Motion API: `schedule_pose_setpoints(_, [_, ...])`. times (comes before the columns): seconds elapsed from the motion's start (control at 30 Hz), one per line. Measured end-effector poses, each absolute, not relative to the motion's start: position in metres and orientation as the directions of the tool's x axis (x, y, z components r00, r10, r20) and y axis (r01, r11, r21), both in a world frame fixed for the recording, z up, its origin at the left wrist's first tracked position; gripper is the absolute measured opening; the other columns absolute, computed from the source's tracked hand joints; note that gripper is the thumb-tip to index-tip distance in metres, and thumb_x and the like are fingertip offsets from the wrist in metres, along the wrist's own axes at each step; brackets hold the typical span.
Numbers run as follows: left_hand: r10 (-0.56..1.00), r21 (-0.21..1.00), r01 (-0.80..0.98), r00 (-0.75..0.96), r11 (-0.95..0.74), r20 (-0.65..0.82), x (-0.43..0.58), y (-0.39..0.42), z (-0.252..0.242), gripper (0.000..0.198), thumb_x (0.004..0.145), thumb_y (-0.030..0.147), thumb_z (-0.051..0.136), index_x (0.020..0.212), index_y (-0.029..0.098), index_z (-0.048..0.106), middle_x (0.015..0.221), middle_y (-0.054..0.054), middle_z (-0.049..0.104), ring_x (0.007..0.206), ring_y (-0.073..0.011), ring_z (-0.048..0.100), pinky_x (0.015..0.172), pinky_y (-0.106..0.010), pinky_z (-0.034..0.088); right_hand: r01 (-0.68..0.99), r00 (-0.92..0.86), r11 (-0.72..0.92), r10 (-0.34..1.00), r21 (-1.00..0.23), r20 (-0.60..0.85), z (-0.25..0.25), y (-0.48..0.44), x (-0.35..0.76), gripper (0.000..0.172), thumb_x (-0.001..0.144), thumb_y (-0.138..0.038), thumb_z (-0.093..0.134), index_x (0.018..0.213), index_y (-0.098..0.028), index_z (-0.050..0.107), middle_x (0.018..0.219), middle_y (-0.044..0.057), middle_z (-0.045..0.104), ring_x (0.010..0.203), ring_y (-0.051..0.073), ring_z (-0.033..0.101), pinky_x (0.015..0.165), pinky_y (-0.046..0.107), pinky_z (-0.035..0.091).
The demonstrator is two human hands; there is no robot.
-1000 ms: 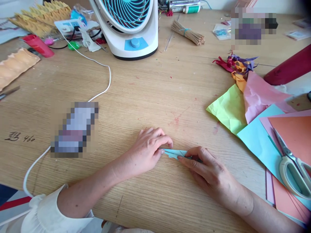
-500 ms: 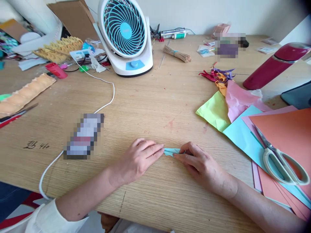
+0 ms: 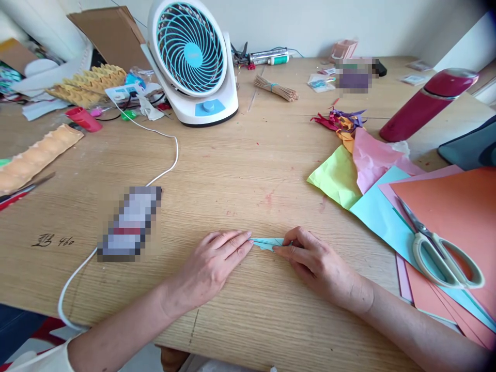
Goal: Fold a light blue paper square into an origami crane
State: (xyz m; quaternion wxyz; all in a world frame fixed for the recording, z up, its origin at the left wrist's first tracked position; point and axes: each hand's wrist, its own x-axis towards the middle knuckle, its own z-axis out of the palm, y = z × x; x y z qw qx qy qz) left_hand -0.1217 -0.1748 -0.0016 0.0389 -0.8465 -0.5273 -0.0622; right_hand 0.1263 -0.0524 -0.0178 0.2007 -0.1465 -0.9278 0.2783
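A small folded strip of light-blue paper point(image 3: 267, 243) lies on the wooden table between my hands, narrow at its left tip. My left hand point(image 3: 219, 261) rests on the table with its fingers together, their tips at the paper's left end. My right hand point(image 3: 315, 261) pinches the paper's right end between thumb and fingers, which cover that end.
Scissors point(image 3: 430, 240) lie on orange paper point(image 3: 461, 206) and blue paper point(image 3: 377, 206) at the right. Green paper point(image 3: 337, 175) and a red bottle point(image 3: 426, 108) are beyond. A phone point(image 3: 129, 222) with a white cable is left; a fan point(image 3: 194, 57) stands behind.
My left fingertips have slid a little left along the paper, so more of it shows between my hands. The right hand keeps its pinch. The whole view has shifted slightly.
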Motion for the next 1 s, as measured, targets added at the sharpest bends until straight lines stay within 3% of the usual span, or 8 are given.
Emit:
schedule_pose_setpoints(0.17, [0.849,-0.071,0.856,0.517,-0.512,0.112,-0.113,-0.164,0.001,0.046,0.100,0.012,0.039,0.145,0.018,0.046,0.154,-0.008,0.045,0.135,-0.0292,0.047,0.104,-0.046,0.043,0.168,-0.876,0.803,0.388,-0.572,0.287,-0.016,-0.051,0.127,0.035,0.097,-0.008,0.047,0.122,-0.024,0.066,0.101,0.008,0.058,0.084,0.017,0.060,0.075,0.032,0.054])
schedule_pose_setpoints(0.33, [0.807,-0.032,0.812,0.582,-0.582,0.098,-0.105,-0.157,0.003,0.043,0.100,0.010,0.035,0.140,0.008,0.049,0.148,-0.013,0.052,0.137,-0.0254,0.048,0.108,-0.040,0.043,0.172,-0.876,0.787,0.397,-0.593,0.273,-0.015,-0.052,0.126,0.034,0.096,-0.007,0.047,0.119,-0.024,0.065,0.101,0.008,0.059,0.087,0.017,0.062,0.076,0.032,0.055])
schedule_pose_setpoints(0.43, [0.802,-0.052,0.809,0.588,-0.586,0.104,-0.097,-0.158,0.005,0.044,0.099,0.007,0.030,0.138,0.002,0.049,0.144,-0.018,0.054,0.134,-0.0243,0.052,0.110,-0.036,0.043,0.209,-0.857,0.734,0.455,-0.647,0.240,-0.016,-0.052,0.127,0.027,0.095,-0.008,0.049,0.115,-0.021,0.061,0.102,0.008,0.060,0.089,0.018,0.062,0.077,0.031,0.055])
schedule_pose_setpoints(0.57, [0.828,-0.085,0.833,0.553,-0.546,0.097,-0.087,-0.162,0.004,0.046,0.100,0.009,0.026,0.142,0.003,0.044,0.146,-0.019,0.052,0.134,-0.0276,0.053,0.106,-0.039,0.048,0.241,-0.835,0.670,0.511,-0.702,0.201,-0.015,-0.051,0.127,0.014,0.093,-0.008,0.052,0.099,-0.020,0.056,0.096,0.006,0.061,0.084,0.017,0.061,0.073,0.030,0.053])
schedule_pose_setpoints(0.8, [0.827,0.025,0.828,0.557,-0.560,0.076,-0.084,-0.159,0.005,0.047,0.098,0.006,0.026,0.141,0.004,0.045,0.151,-0.017,0.046,0.138,-0.0245,0.048,0.109,-0.037,0.049,0.234,-0.789,0.628,0.569,-0.743,0.233,-0.014,-0.052,0.124,0.015,0.093,-0.006,0.051,0.087,-0.019,0.056,0.101,0.006,0.057,0.082,0.013,0.061,0.075,0.026,0.052])
schedule_pose_setpoints(1.0, [0.794,0.006,0.801,0.593,-0.599,0.136,-0.087,-0.158,-0.002,0.049,0.100,0.007,0.027,0.147,0.005,0.039,0.151,-0.017,0.046,0.138,-0.0249,0.048,0.110,-0.038,0.048,0.239,-0.792,0.645,0.562,-0.725,0.239,-0.014,-0.053,0.123,0.016,0.094,-0.006,0.049,0.089,-0.019,0.057,0.102,0.008,0.056,0.083,0.014,0.059,0.074,0.026,0.052])
